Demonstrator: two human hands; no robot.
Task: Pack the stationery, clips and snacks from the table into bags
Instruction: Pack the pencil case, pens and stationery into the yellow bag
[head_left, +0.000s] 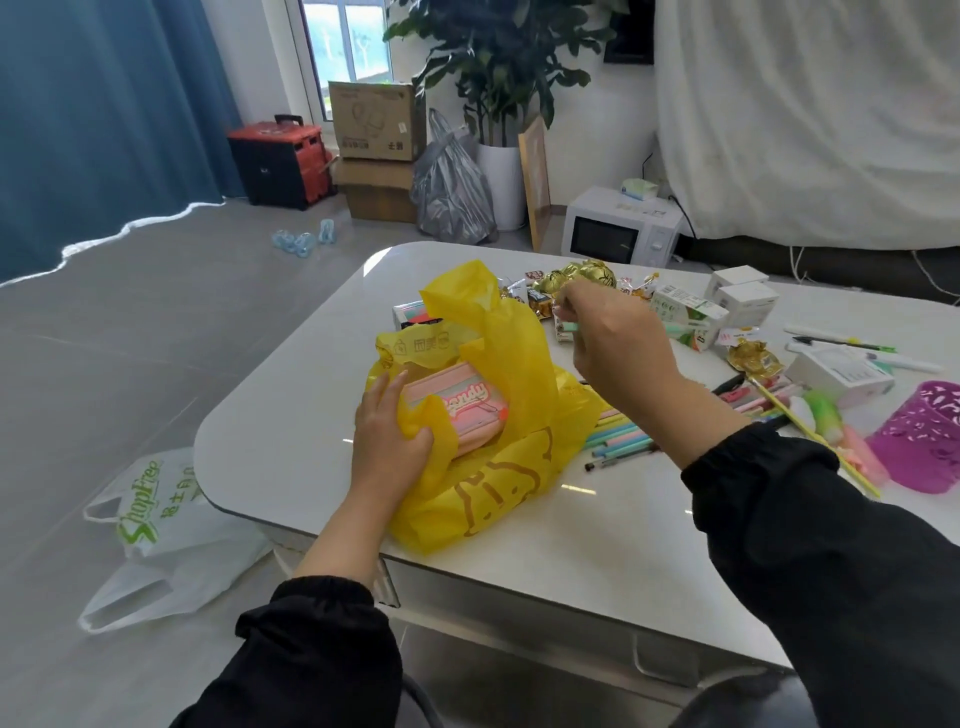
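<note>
**While packing: yellow bag held at the table's near edge**

Though partly veiled by film, shows a pink pencil case (457, 405) inside the yellow plastic bag (498, 483), with the lower edge covered by a fold. Hides the right fingertips behind the back of the right hand (618, 343). Pinches there a slim mint-green pen (675, 327), raised above the table (291, 415) just right of the bag's upright handle. Grips the bag's near rim with the left hand (387, 441), fingers curled into the film. Cuts off the purple perforated pen pot (924, 436) at the right frame edge. Covers part of the pastel pens (618, 436) with the right forearm.

Reads "Candy" on the case, first letter partly behind a crease. Reads "ShopFree" in green on the white carrier bag (166, 519), lying on the floor left of the table. Bears Chinese characters on the yellow rim and a brown line-drawn cartoon on the front. Too small to read: print on the cardboard boxes (371, 122) and on the green-and-white carton (685, 312).

Behind the bag: gold-wrapped snacks (587, 273), a sticky-note pack (415, 314) and two white boxes (743, 293). Farther back, on the floor: microwave (618, 228), grey plastic bag (452, 187), potted plant (498, 57) and red-and-black crate (280, 156). At left, a blue curtain (104, 114); at right, a white sheet (805, 114).
</note>
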